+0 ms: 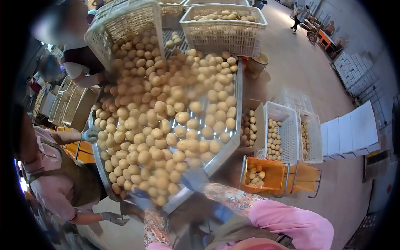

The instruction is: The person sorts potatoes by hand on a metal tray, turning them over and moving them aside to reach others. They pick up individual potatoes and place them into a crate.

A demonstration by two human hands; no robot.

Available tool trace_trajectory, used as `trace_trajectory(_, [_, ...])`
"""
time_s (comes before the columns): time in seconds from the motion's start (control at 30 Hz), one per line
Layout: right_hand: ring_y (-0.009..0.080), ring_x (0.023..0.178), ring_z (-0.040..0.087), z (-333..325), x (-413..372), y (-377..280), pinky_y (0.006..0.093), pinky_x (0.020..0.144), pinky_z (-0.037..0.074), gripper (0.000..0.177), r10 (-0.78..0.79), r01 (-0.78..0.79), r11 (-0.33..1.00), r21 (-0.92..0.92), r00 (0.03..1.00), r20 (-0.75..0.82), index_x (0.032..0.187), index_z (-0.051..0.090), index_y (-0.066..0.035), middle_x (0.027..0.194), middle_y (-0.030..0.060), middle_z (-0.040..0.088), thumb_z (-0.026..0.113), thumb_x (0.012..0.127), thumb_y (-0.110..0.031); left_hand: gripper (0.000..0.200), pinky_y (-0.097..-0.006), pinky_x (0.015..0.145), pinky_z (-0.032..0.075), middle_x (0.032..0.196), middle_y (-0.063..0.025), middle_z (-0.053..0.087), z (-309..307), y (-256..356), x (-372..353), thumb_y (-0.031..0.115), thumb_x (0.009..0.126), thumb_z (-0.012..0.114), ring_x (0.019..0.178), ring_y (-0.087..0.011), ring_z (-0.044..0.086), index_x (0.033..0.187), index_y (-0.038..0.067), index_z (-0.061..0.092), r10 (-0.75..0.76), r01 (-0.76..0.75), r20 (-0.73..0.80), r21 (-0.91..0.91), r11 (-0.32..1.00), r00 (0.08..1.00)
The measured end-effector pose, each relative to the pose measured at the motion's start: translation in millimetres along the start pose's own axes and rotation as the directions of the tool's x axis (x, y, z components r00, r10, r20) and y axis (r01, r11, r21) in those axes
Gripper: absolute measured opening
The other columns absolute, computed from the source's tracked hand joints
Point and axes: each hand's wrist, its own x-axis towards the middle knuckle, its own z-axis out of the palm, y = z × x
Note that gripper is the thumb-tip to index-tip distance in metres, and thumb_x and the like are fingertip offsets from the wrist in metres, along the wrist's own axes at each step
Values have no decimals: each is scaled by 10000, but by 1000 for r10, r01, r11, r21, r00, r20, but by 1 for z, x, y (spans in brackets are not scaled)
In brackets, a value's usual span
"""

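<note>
A thick spread of tan, egg-shaped produce (144, 157), with the look of potatoes or kiwifruit, covers a metal-rimmed sorting table (216, 160). My left hand (141, 199), in a blue glove, is at the near edge beside the lowest pieces. At the near right rim is my right hand (195, 180), also blue-gloved, close against the pile. Both are smeared by motion, so their finger positions and any held piece cannot be made out. Patterned sleeve covers run up both forearms.
A co-worker's gloved hand (91, 134) touches the pile's left side. Another person at the far left is by a tilted crate (125, 27) over the pile. A full crate (225, 33) stands behind. Right are white crates (283, 137), an orange bin (266, 166) and stacked white boxes (350, 131).
</note>
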Motion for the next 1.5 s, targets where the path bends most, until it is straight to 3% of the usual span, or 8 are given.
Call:
trace_trajectory(0.1, [208,854,611,-2,3,-1,403,718,452,206,3,-3,1000,-4,994,107,836,653,-173,882,17,641,523,876,-329,509,-625,1047,272,1452,-298,278,-31,24,-3,296,976,360,1298,-555,271,1384,-9,363,-159,125,-129,-239,963,979])
trace_trajectory(0.17, [213,831,612,-5,4,-4,411,702,445,193,46,-35,996,-76,987,155,816,636,-173,868,22,639,525,871,-321,596,-557,1088,250,1484,-300,213,-83,38,0,336,965,389,1348,-512,208,1443,0,275,-95,71,309,88,994,946])
trace_trajectory(0.3, [224,804,611,8,1,3,417,701,440,185,-8,10,998,-62,1000,30,805,625,-174,842,25,637,528,862,-320,603,-567,1108,203,1489,-272,229,-53,29,-6,294,946,437,1364,-502,187,1450,11,266,-168,164,3,-231,959,986])
trace_trajectory(0.53, [232,803,614,15,3,6,421,713,445,215,-29,28,998,-56,1000,-4,793,626,-171,801,35,631,513,877,-333,723,-535,1135,164,1498,-325,142,-45,30,3,507,948,390,1406,-477,105,1482,57,205,-295,323,175,-162,932,939])
trace_trajectory(0.83, [223,790,609,12,2,7,417,690,442,213,-77,74,991,-109,997,-27,738,613,-176,816,24,639,529,862,-328,636,-521,1149,129,1467,-340,216,-117,54,-1,450,963,364,1411,-447,116,1415,4,357,-261,281,137,-151,948,956])
trace_trajectory(1.07, [250,761,596,23,3,12,432,696,436,211,-98,85,994,-70,976,-196,737,622,-164,757,37,622,532,854,-313,675,-506,1156,88,1481,-345,171,-66,39,2,477,961,357,1415,-458,76,1452,19,286,-285,312,136,-267,912,949])
trace_trajectory(1.3, [267,780,598,14,7,4,443,704,429,221,-61,53,994,-93,995,-78,729,624,-149,751,52,633,526,850,-305,679,-571,1096,228,1488,-317,193,-44,34,2,521,950,368,1421,-421,123,1470,93,278,-338,364,137,-283,887,931])
trace_trajectory(1.5, [230,859,611,11,4,2,422,749,429,207,-41,34,990,-134,998,-50,825,654,-159,855,27,660,513,865,-305,694,-564,1123,159,1511,-292,143,-58,39,1,506,932,422,1421,-427,108,1474,101,269,-337,350,99,-315,882,936])
